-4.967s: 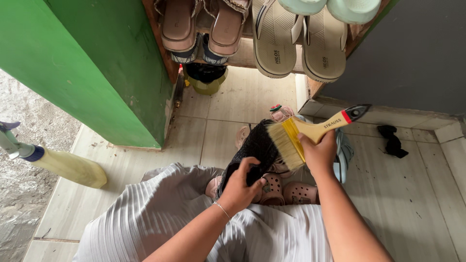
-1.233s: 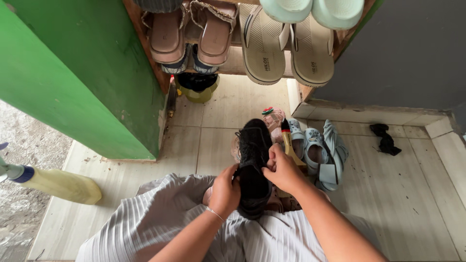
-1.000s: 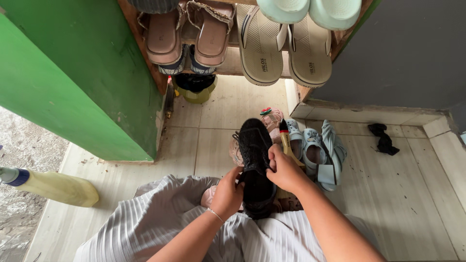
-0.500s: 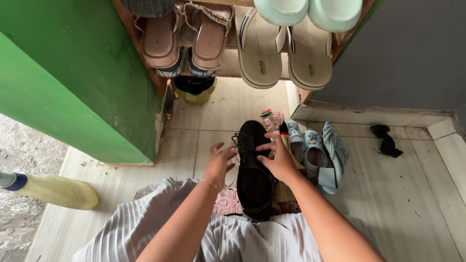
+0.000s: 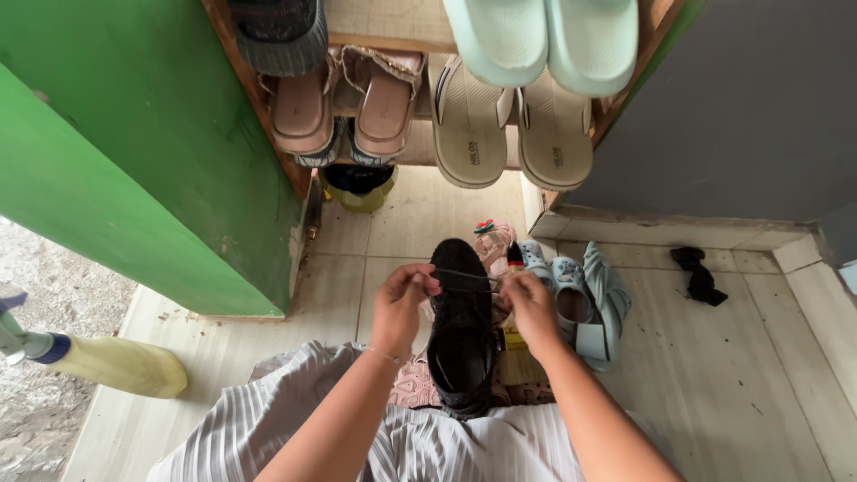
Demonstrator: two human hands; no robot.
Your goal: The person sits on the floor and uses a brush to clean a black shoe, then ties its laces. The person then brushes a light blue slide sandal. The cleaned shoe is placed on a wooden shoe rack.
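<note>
Both hands have risen from the black shoe's sides to its laces, pulling a lace taut between them. Left hand pinches one end, right hand the other, hands apart. That shoe rests on the person's lap, toe toward the shoe rack, above pink sandals. Light blue clogs lie just right on the tiled floor.
</note>
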